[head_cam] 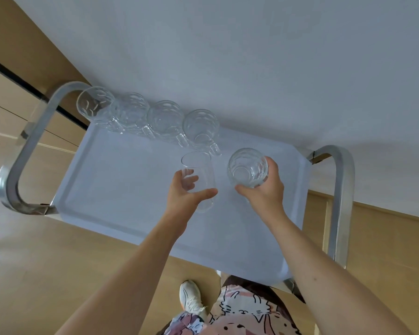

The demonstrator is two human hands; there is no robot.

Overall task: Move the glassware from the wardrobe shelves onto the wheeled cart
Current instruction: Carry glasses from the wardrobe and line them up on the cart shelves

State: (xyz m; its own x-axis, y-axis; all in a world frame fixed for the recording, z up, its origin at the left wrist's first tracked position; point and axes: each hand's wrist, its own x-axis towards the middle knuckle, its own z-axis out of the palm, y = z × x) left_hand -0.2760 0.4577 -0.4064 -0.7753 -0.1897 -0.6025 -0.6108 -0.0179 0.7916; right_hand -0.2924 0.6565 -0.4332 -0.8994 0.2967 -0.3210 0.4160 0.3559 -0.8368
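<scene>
A plain tall glass (pixel 198 180) is held upright over the cart tray (pixel 111 180), mouth up, gripped by the left hand (pixel 186 192). A faceted tumbler (pixel 248 168), upright too, is clasped from below by the right hand (pixel 264 192), forearms stretched forward.

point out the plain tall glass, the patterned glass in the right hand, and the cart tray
plain tall glass (pixel 198 165): head view, upper wall near its rim
patterned glass (pixel 248 168): head view, inside its open mouth
cart tray (pixel 111 180): head view, bare flat surface left of the hands
</scene>
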